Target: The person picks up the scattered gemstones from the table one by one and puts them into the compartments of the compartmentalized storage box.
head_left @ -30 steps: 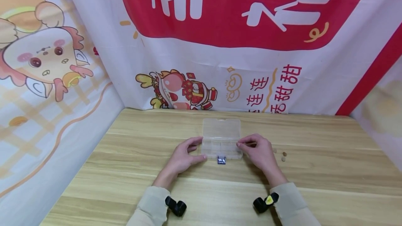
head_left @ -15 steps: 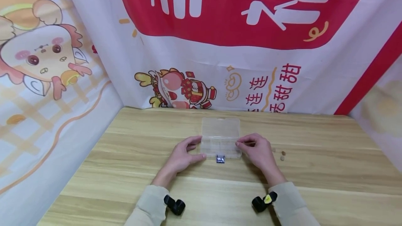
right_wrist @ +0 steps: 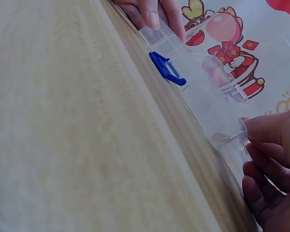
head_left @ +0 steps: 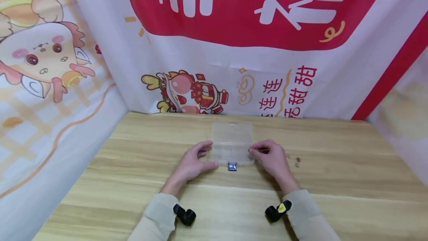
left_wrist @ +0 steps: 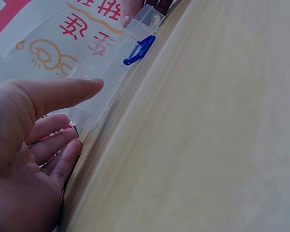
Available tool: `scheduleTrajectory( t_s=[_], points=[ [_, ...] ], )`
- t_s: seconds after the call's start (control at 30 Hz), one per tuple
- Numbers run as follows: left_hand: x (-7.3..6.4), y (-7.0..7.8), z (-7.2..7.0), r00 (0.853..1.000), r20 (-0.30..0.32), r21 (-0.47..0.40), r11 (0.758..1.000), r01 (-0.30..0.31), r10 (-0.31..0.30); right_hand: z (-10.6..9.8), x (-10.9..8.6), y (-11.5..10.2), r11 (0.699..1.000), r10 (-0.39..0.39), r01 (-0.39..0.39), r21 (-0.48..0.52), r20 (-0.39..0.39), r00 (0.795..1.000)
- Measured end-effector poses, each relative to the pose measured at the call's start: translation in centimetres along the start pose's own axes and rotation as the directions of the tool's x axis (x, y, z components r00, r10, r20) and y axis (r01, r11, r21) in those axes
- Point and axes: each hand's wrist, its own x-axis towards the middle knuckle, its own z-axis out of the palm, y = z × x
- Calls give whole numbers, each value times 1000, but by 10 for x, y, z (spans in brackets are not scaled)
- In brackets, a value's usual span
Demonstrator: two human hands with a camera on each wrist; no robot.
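Note:
A clear plastic compartment box [head_left: 230, 153] lies on the table with its lid [head_left: 232, 133] raised at the back. At its front hangs a blue latch [head_left: 232, 166], swung outward. My left hand [head_left: 192, 163] holds the box's left end, thumb at the front corner and fingers farther back. My right hand [head_left: 272, 161] pinches the right end wall between thumb and forefinger, the other fingers loosely curled outside. In the right wrist view, one small pale stone-like piece [right_wrist: 221, 137] sits inside the right end compartment.
Several small brown and grey stone-like pieces [head_left: 298, 162] lie on the wooden table [head_left: 334, 181] right of my right hand. A printed cloth [head_left: 260, 55] hangs behind the table's back edge, and another [head_left: 43, 122] along the left side.
The whole head view shifts slightly, the scene sliding up and left. Both hands keep the same place on the box, and the lid stays raised.

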Motion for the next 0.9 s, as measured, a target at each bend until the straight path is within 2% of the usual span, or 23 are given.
scheduleTrajectory(
  t_s=[0.27,0.63,0.9],
  points=[
    [-1,-4,4,1000,12,-5,1000,-27,27,1,-3,6,1000,2,-2,-7,-2,1000],
    [5,0,2,1000,0,35,999,-11,11,2,3,6,999,0,0,35,-14,1000],
    [3,-1,3,1000,-2,37,999,-15,15,2,-2,5,998,4,-3,58,-18,1000]
  ],
)
